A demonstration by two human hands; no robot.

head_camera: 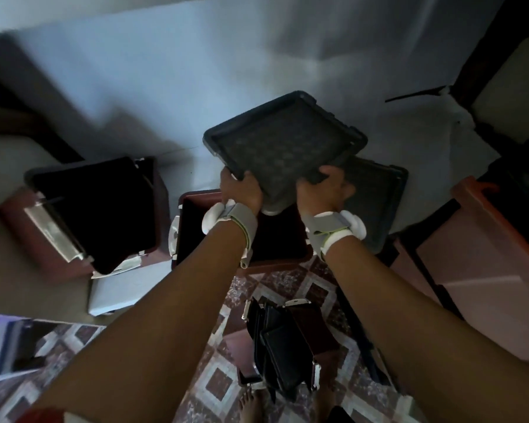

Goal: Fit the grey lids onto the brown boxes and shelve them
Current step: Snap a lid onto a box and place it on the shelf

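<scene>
Currently: dark grey ribbed plastic lid (283, 141), gripped at near edge by left hand (242, 190) and right hand (324, 190), above open brown plastic box (196, 209).

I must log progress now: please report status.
Both hands, left hand and right hand, grip grey lid. Open brown box below. Second lid beside.

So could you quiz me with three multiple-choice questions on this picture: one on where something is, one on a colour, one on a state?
1. Where is the held lid?
A. above the open box
B. on a shelf
C. flat on the floor

2. What colour are the wrist straps?
A. red
B. grey
C. yellow

3. The box below the hands is:
A. lidded
B. open
C. upside down

Answers: 1 A, the left hand and right hand grip its near edge over the box. 2 B, grey bands show on both wrists. 3 B, its dark inside is visible.
</scene>
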